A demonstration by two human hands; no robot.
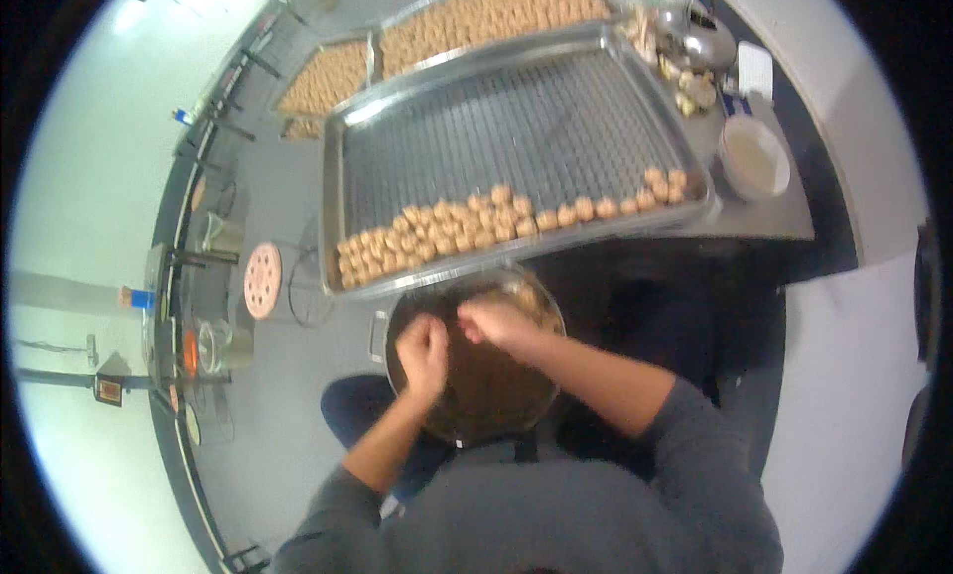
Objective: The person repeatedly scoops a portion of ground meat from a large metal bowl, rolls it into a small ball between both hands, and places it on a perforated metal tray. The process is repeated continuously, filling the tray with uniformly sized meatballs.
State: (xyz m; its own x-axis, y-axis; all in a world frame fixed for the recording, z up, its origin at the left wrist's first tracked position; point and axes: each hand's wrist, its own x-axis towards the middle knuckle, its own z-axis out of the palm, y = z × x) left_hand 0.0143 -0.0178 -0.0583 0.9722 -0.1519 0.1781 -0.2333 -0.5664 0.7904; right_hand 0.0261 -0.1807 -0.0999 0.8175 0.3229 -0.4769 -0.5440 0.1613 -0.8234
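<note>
A wide metal pot [484, 395] with side handles stands between my knees, dark inside, with some pale food pieces [532, 299] at its far right. Over its left part is my left hand [424, 351], fingers curled. My right hand [491, 322], also curled and somewhat blurred, hangs over the pot's upper middle. Whether either hand holds something is not visible. Just beyond the pot lies a large metal tray [514, 127] with a ridged bottom. Small round tan food balls [447, 232] fill its near left part and run in a thin row to its near right corner.
Two more trays of tan balls [491, 23] [327, 75] lie behind. At the right are a white bowl of pale contents [752, 157], a shiny metal vessel [707, 42] and pale food pieces [692, 94]. A round pink stool [263, 280] with holes stands on the left.
</note>
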